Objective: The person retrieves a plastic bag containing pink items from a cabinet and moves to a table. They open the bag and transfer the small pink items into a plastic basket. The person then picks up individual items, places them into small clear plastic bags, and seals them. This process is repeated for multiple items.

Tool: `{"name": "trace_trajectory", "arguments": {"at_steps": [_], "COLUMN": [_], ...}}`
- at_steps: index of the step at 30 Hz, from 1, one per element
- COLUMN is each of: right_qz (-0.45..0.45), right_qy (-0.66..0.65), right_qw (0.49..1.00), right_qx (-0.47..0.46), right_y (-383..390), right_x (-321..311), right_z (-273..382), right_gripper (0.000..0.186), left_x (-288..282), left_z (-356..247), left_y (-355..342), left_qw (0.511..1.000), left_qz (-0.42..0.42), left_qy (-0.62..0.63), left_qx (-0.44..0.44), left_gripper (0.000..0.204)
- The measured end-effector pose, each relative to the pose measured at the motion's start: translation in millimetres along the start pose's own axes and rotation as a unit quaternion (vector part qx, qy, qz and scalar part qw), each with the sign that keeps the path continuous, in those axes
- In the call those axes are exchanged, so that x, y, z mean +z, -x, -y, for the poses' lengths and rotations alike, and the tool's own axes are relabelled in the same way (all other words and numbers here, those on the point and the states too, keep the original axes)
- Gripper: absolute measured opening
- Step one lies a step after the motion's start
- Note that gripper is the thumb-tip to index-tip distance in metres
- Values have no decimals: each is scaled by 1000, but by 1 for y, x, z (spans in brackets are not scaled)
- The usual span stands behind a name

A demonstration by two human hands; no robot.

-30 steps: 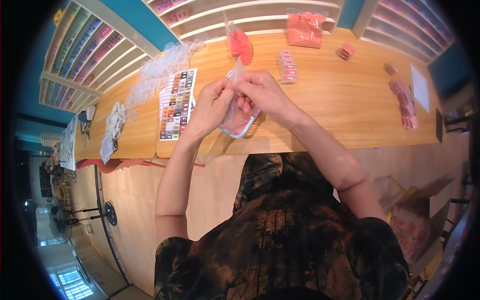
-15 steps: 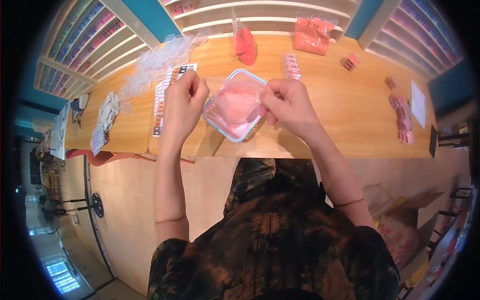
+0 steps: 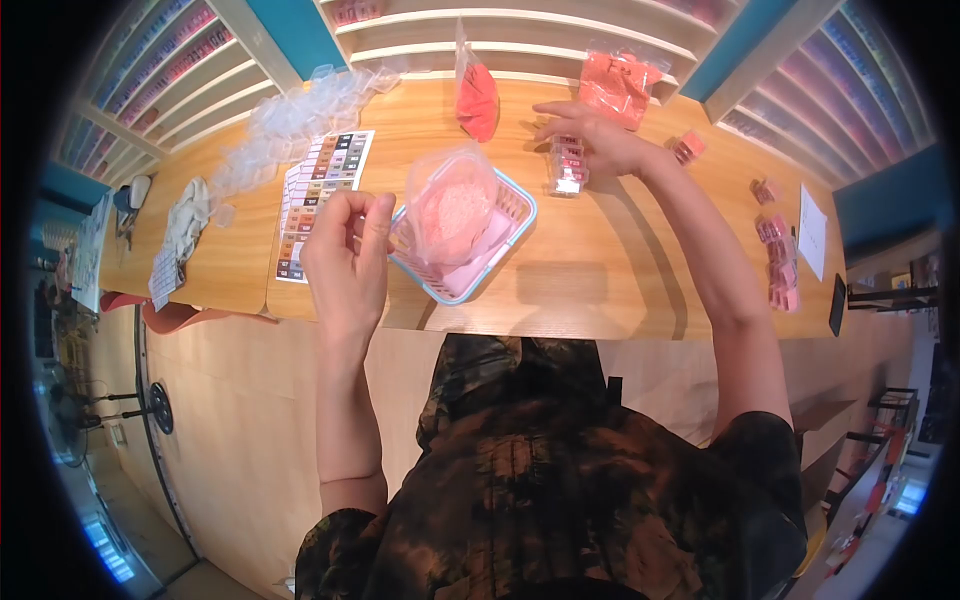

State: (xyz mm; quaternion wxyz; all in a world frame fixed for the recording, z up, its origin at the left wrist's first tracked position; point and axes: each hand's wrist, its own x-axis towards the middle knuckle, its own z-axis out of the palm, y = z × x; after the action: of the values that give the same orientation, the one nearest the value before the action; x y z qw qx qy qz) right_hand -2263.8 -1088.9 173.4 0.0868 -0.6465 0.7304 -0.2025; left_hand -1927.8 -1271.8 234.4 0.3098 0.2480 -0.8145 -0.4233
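Wooden counter [image 3: 640, 270] before shelving. Right hand [image 3: 590, 140], fingers spread, rests on the stack of small pink boxes [image 3: 567, 165]; grip it squarely by its sides. Left hand [image 3: 345, 255] appears pinched, contents indiscernible, beside the blue-rimmed basket [image 3: 520, 215] holding a pink bag [image 3: 450, 205].

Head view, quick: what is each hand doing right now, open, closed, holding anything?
Left hand: raised, fingers pinched together; anything held is too small to tell.
Right hand: reaching out, fingers on the small clear box stack.
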Motion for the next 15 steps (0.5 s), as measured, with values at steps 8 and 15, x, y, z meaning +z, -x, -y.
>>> {"name": "trace_trajectory", "arguments": {"at_steps": [8, 15], "right_qz": [-10, -37], "right_qy": [-35, 19], "right_qw": [996, 983], "right_qx": [87, 178], "right_y": [65, 141], "right_x": [-6, 11], "right_z": [-33, 91], "right_gripper": [49, 49], "left_x": [-4, 65], "left_z": [-4, -42], "left_y": [29, 82], "left_qw": [994, 974], "left_qz": [-76, 93], "left_qy": [73, 93], "left_qx": [4, 182], "left_gripper": [18, 13]}}
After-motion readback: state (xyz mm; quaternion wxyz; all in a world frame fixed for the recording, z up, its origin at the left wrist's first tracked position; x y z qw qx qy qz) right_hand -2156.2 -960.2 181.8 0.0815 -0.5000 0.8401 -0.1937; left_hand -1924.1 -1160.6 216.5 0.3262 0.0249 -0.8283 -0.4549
